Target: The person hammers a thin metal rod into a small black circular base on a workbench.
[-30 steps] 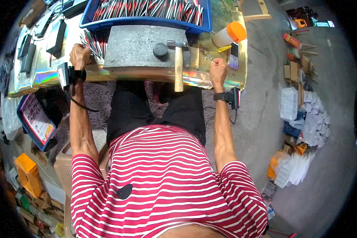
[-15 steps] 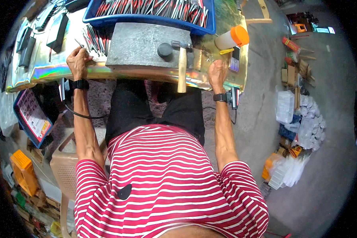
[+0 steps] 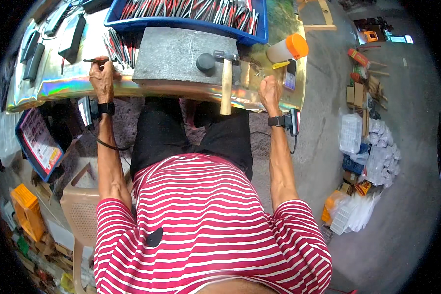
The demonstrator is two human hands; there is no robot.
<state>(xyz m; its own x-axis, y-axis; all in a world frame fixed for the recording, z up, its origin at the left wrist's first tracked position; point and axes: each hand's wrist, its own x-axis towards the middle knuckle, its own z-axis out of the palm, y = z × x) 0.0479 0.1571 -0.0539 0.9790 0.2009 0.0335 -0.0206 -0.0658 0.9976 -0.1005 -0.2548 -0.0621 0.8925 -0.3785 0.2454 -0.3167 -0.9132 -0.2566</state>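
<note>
My left hand (image 3: 102, 79) is closed at the table's left front, pinching a slim dark pen-like stick (image 3: 95, 60) that lies nearly crosswise. Just beyond it is a loose bundle of similar red, black and silver sticks (image 3: 121, 48). Over the right front edge, my right hand (image 3: 270, 92) is curled closed. Whatever its fingers hold is hidden. Small metal pieces (image 3: 257, 71) lie beside it. Between my hands sits a grey stone slab (image 3: 169, 54). A hammer (image 3: 226, 88) rests on it, its wooden handle overhanging the edge, next to a black round block (image 3: 206, 61).
A blue tray (image 3: 181, 22) full of sticks stands behind the slab. On the right are an orange-lidded jar (image 3: 281, 50), a yellow tool (image 3: 280, 64) and a phone (image 3: 290, 76). Black boxes (image 3: 72, 39) stand at left. A plastic chair (image 3: 81, 210) is near my left arm.
My left hand has moved slightly right and nearer me, bringing the dark stick away from the bundle and turning it crosswise. My right hand stays almost in place, still closed.
</note>
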